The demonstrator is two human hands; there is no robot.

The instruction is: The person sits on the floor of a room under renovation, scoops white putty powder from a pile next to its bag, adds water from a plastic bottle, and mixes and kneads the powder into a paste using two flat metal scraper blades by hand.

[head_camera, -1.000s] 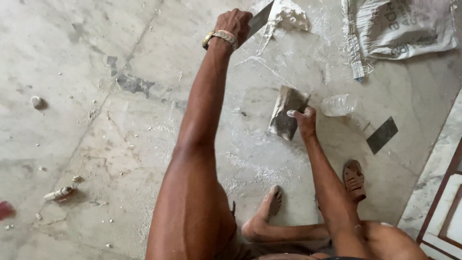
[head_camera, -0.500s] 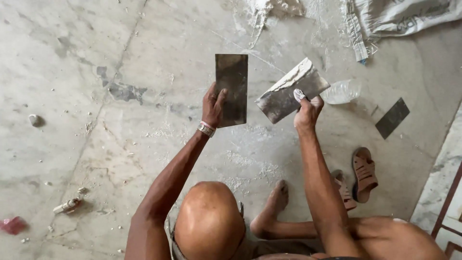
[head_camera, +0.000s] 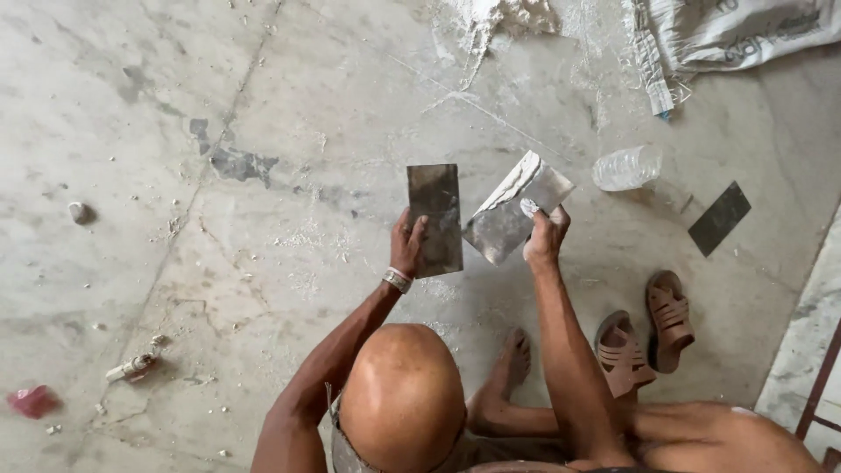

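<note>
My left grip point(head_camera: 408, 250) is closed on an upright rectangular steel blade point(head_camera: 435, 219). Just to its right, my right grip point(head_camera: 543, 238) clasps a putty-smeared blade point(head_camera: 517, 208), its long axis tilted up-right, the near edges almost meeting.

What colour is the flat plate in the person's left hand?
The flat plate in the left hand is dull dark grey metal, seen best in the head view.

Grey marble floor point(head_camera: 131, 105), cracked, dusty; white powder heap point(head_camera: 491, 17); daylight, soft shadows.
</note>
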